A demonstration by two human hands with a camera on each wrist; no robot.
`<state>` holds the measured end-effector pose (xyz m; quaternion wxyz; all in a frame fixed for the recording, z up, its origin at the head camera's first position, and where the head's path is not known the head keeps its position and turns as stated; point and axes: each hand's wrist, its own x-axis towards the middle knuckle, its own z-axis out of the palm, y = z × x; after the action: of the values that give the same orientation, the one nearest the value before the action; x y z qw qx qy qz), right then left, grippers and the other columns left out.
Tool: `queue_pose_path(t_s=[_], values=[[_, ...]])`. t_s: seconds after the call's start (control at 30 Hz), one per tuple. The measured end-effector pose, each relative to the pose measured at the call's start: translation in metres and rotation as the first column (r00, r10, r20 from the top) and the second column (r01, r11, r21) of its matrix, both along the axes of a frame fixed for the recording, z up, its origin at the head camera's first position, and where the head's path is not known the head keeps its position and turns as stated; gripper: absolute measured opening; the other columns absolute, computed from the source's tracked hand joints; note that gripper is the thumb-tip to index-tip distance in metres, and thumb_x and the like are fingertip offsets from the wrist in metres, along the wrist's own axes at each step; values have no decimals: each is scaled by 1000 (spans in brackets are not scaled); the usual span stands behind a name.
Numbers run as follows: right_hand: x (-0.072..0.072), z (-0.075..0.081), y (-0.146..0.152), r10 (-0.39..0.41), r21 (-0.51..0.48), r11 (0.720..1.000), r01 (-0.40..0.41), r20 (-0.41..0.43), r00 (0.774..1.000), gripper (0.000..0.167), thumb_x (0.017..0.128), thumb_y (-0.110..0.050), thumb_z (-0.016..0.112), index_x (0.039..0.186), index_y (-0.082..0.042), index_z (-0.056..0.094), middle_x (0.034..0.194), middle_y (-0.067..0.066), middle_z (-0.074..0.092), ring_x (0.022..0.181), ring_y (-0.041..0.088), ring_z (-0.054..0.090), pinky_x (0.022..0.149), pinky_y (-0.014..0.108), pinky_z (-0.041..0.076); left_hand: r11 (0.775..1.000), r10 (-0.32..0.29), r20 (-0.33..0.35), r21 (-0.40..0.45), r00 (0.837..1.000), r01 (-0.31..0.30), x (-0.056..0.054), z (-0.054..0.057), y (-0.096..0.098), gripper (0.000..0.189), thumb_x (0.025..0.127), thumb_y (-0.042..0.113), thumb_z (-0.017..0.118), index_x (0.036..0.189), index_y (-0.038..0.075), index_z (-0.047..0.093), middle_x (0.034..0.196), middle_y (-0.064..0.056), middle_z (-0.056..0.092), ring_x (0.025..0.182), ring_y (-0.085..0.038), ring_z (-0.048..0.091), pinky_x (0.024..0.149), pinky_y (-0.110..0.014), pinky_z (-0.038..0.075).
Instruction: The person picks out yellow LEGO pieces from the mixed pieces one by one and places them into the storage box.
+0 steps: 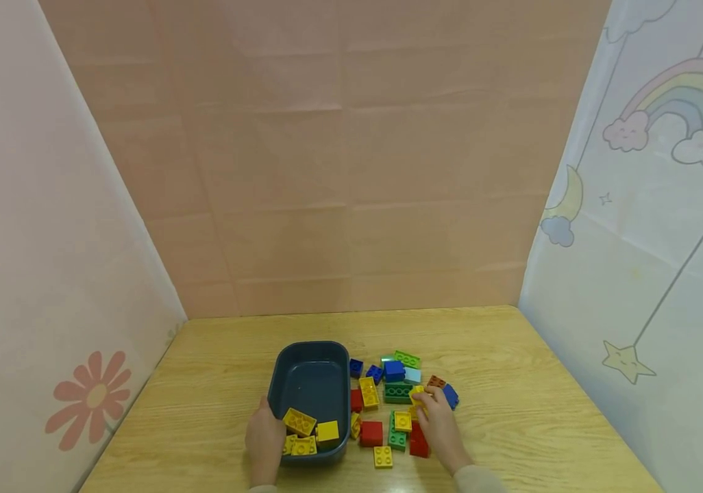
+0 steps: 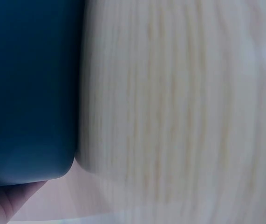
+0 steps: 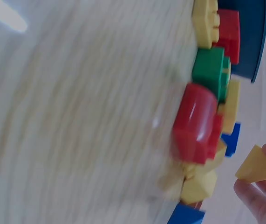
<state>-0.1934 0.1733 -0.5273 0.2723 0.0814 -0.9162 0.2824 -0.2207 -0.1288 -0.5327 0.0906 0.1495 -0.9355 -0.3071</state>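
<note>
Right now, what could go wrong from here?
The yellow brick, pinched in the right grip, might slip and drop among the loose bricks. Those lie close together, so the right grip could knock some aside. The left grip holds the bin at its side; moving it might shove the bricks beside it.

A creased peach backdrop (image 1: pixel 339 171) stands between a flower-printed panel (image 1: pixel 62 253) and a rainbow-printed panel (image 1: pixel 647 253).
</note>
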Motion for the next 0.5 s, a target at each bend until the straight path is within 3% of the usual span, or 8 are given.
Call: queue_pose_path(t_s=[0.17, 0.5], values=[[-1, 5, -15, 34, -39, 999, -32, 42, 999, 20, 72, 8, 66, 88, -2, 66, 101, 15, 52, 89, 30, 57, 64, 31, 50, 1000, -2, 10, 4, 1000, 2, 0, 0, 0, 49, 73, -6, 58, 120, -14, 44, 96, -30, 58, 82, -41, 58, 63, -47, 48], [-4, 11, -46, 176, -30, 984, -177, -39, 984, 21, 73, 9, 65, 89, -5, 65, 101, 12, 51, 85, 23, 58, 64, 27, 50, 1000, -5, -31, 4, 1000, 5, 0, -1, 0, 38, 77, -3, 57, 113, -11, 49, 90, -27, 59, 79, -40, 59, 62, -47, 48]])
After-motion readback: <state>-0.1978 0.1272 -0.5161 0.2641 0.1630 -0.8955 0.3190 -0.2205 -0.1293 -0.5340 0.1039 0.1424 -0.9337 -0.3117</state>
